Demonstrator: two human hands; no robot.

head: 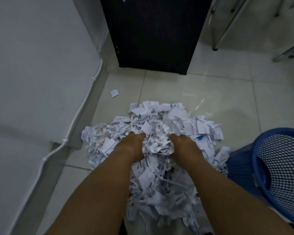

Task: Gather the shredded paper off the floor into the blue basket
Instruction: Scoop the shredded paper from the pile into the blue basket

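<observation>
A big heap of white shredded paper (168, 121) covers the pale floor tiles in the middle of the head view. My left hand (134, 145) and my right hand (183, 145) are both dug into the heap, fingers buried, squeezing a clump of shreds (157, 146) between them. The blue mesh basket (260, 146) lies tilted on the floor at the right edge, its mouth facing the heap and touching the paper's right side. Its inside shows only mesh.
One stray paper scrap (114, 93) lies on the tiles, apart from the heap, toward the far left. A black cabinet (154, 34) stands behind the heap. The white wall with a cable conduit (85, 106) runs along the left. Metal chair legs (227, 24) stand far right.
</observation>
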